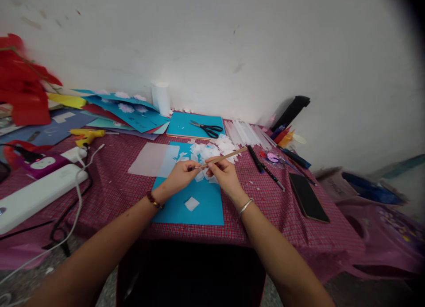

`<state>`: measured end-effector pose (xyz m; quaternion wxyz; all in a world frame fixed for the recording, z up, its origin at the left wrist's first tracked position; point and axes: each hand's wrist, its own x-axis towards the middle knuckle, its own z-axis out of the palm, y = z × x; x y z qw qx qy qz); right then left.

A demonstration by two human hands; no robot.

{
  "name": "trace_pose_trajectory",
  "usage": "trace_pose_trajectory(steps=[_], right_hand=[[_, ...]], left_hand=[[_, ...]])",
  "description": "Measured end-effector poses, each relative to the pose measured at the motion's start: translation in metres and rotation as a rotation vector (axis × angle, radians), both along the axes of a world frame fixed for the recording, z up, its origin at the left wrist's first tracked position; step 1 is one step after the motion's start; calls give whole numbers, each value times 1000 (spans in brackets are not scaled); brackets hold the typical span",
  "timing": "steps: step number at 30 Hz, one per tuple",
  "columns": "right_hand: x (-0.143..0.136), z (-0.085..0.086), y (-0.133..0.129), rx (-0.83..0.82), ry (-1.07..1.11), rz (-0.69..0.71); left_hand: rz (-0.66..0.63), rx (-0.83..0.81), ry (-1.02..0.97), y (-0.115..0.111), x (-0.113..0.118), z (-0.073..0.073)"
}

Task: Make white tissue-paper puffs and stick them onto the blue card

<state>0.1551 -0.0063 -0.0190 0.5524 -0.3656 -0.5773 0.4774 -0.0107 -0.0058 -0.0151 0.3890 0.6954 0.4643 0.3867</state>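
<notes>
In my right hand [226, 175] is a thin wooden stick [230, 155], slanting up to the right. The fingers of my left hand [182, 174] pinch close to the stick's lower end, where a small whitish bit shows; whether it is paper is hard to make out. Both hands hover over a blue sheet [209, 205]. On that sheet, nearer to me, lies one small white paper square [191, 204]. Behind my hands spreads a pile of white paper pieces [224, 145]. A larger translucent white sheet [146, 159] lies left of them, partly over the blue sheet.
Black scissors [210, 129] rest on stacked blue paper at the back. On the left are a yellow glue gun [86, 134] and a white power strip [43, 196] with cables. Pens [255, 159] and a phone [308, 196] lie right. Behind them stands a white roll [162, 99].
</notes>
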Motion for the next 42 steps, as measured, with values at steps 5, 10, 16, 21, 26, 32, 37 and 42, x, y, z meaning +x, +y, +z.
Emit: trace_pose_trajectory(steps=[5,10,16,21,26,32,37,42], right_hand=[[0,0,-1,-3,-35,-2],[-1,0,-1,-14,-57,0],[-1,-1,0,-17,-50,1],[-2,-2,0,-37,-35,-9],[-3,0,-1,-83,-30,5],[-3,-1,0,-156,14,52],[-1,-2,2,-146,42,-4],[0,0,0,-88,16,-99]], left_hand=[[4,2,11,-1,1,1],[-3,6,5,-2,0,1],[-7,0,1,-2,0,0],[-6,6,-91,0,2,-2],[21,55,-102,-2,3,-2],[42,155,26,-3,3,-6],[210,303,63,-3,1,-4],[142,-3,-125,-2,0,0]])
